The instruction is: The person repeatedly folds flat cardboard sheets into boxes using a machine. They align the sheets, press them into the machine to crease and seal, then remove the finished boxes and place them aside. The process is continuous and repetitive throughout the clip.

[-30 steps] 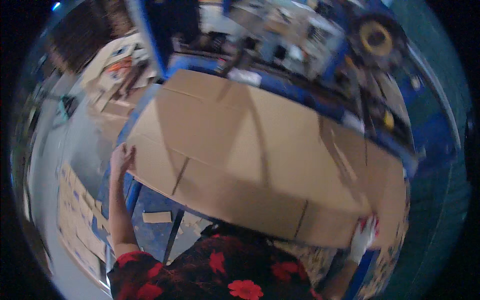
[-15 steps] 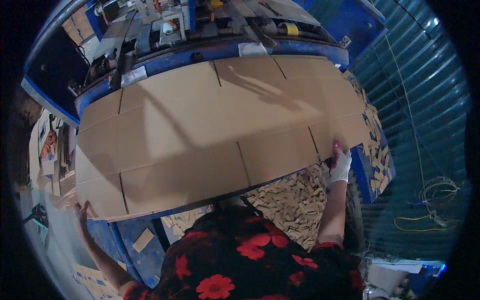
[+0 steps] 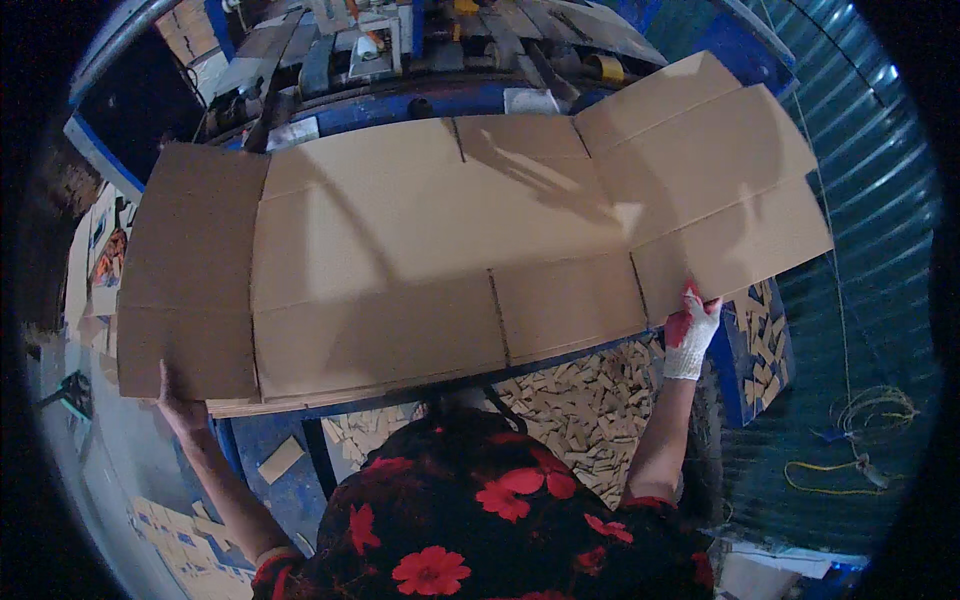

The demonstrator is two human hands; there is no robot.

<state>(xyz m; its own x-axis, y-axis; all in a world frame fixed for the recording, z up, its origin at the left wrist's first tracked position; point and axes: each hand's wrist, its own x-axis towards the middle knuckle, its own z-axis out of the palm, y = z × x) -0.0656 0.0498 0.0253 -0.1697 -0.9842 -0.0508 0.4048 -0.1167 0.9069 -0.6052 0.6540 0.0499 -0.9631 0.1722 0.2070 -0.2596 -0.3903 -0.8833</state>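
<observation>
A wide brown cardboard box blank [image 3: 420,230] with dark slots and crease lines lies before me, its two end panels bent upward. My bare left hand [image 3: 182,402] grips the near corner of the left panel, thumb on top and fingers hidden beneath. On the right, my right hand [image 3: 692,330], in a white glove with red on the fingers, pinches the near edge of the right panel. Edges of more cardboard sheets [image 3: 235,408] show under the blank's near left side.
A blue machine [image 3: 400,108] with rollers stands beyond the blank. Many cardboard scraps [image 3: 580,410] lie below and at the right. A green corrugated wall [image 3: 870,250] rises on the right, with a coiled cable [image 3: 875,410] by it.
Both end panels of the blank have been lifted and folded up along their creases. My left hand has risen slightly, and my right hand has moved a little to the right.
</observation>
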